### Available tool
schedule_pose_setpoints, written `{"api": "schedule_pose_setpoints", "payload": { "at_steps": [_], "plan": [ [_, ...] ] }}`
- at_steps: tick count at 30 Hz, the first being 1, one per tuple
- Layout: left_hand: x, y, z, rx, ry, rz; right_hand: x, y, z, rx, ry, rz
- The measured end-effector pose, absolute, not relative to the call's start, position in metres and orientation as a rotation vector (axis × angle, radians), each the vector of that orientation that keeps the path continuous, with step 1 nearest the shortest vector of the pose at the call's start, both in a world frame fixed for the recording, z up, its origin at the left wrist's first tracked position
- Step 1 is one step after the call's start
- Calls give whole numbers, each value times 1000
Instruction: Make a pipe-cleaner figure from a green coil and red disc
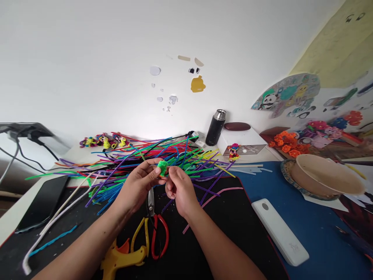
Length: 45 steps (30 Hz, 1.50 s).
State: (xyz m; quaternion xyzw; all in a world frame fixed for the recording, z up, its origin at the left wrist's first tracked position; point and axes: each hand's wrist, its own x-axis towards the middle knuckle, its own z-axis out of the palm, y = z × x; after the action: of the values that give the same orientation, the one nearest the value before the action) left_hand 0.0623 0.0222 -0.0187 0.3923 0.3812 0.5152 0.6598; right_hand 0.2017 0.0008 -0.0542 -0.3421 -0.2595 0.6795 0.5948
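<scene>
A small bright green pipe cleaner figure is pinched between the thumb and fingers of my left hand. Close against its right side, my right hand has its fingers pressed together; whatever lies between their tips is too small to make out. Behind both hands spreads a big pile of coloured pipe cleaners. Below them on the black mat lie red-handled scissors, yellow-handled pliers and a yellow glue gun.
Finished pipe cleaner figures sit at the back left. A black thermos stands beside a white box. To the right are a white power bank and a beige bowl; a black phone lies left.
</scene>
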Motion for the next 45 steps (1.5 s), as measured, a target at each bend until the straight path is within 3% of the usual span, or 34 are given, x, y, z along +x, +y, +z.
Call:
{"api": "schedule_pose_setpoints", "payload": {
  "at_steps": [19, 45],
  "plan": [
    [54, 19, -15, 1021, 852, 1110, 197, -3, -59, -641, -593, 1636],
    [50, 22, -17, 1043, 784, 893, 201, 2, -63, -778, -649, 1622]
  ]
}}
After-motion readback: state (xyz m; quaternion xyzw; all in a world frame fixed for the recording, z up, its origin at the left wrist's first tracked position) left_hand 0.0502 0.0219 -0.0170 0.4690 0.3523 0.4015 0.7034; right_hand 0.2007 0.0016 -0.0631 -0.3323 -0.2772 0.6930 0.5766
